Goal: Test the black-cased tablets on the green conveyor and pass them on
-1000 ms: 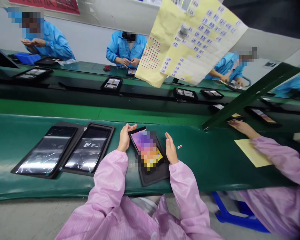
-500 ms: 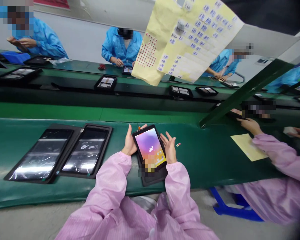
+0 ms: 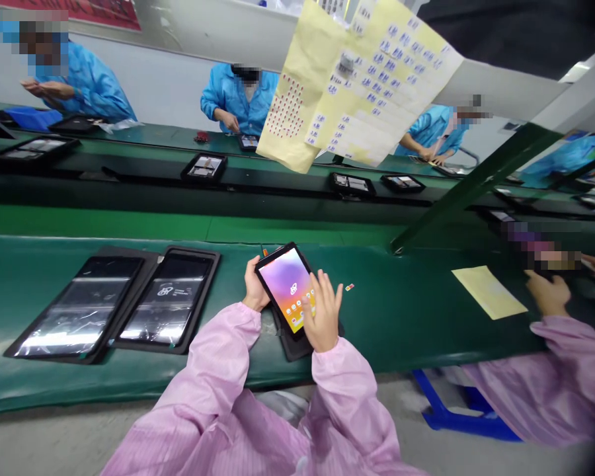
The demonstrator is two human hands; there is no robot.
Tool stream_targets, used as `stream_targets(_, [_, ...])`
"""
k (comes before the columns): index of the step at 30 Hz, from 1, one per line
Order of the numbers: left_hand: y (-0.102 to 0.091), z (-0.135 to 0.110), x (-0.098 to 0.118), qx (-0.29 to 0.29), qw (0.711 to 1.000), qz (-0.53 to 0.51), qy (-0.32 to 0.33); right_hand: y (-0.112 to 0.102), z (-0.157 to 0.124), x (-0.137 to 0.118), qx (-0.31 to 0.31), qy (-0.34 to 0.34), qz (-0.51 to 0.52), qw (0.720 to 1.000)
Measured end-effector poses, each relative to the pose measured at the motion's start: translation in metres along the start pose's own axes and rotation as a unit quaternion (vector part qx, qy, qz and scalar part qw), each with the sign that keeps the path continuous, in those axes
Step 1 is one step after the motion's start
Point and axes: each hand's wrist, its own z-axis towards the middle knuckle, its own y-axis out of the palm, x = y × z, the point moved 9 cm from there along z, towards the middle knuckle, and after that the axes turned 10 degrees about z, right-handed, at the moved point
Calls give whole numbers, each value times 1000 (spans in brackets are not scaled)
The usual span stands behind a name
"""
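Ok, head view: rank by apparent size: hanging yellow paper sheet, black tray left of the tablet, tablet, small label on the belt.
1. Hanging yellow paper sheet
2. Black tray
3. Tablet
4. Small label

The sheet seems nearer the camera, so its true size is unsure.

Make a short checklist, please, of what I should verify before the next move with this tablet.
1. Left hand grips the tablet at its edge: ok.
2. Screen is lit and shows icons: ok.
3. Right hand is off the screen: cannot tell, its fingers are over the glass, contact is not clear.
4. Tablet lies flat in the black case: not ok, it is lifted and tilted above it.
5. Small sticker lies apart from the tablet on the green belt: ok.
6. Screen glass has no scratches: cannot tell, too small to see.
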Motion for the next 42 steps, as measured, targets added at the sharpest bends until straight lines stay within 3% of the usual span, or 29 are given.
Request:
stream_targets(4, [2, -6, 14, 19, 996, -13, 82, 30, 18, -35, -59, -22, -36, 997])
stream_targets(7, [-1, -10, 22, 42, 991, 0, 123, 50, 34, -47, -73, -4, -41, 996])
stream_targets(11, [-2, -12, 31, 48, 988, 8, 150, 68, 27, -58, -99, 21, -37, 994])
stream_targets(17, [4, -18, 40, 46, 980, 8, 192, 72, -3, -71, -121, 33, -36, 991])
stream_targets(27, [9, -18, 41, 28, 981, 26, 190, 59, -5, -74, -140, 25, 9, 990])
stream_targets(31, [9, -17, 42, 20, 981, 13, 195, 34, 5, -50, -84, 40, 30, 995])
stream_targets(36, [-5, -12, 50, 53, 981, 1, 188, -6, -1, 41, 20, 172, -18, 985])
stream_targets(39, [-16, -7, 52, 76, 984, -16, 160, -2, -31, 81, -10, 243, -6, 970])
stream_targets(42, [-22, -4, 51, 87, 988, -27, 124, 3, -54, 82, -31, 249, 3, 968])
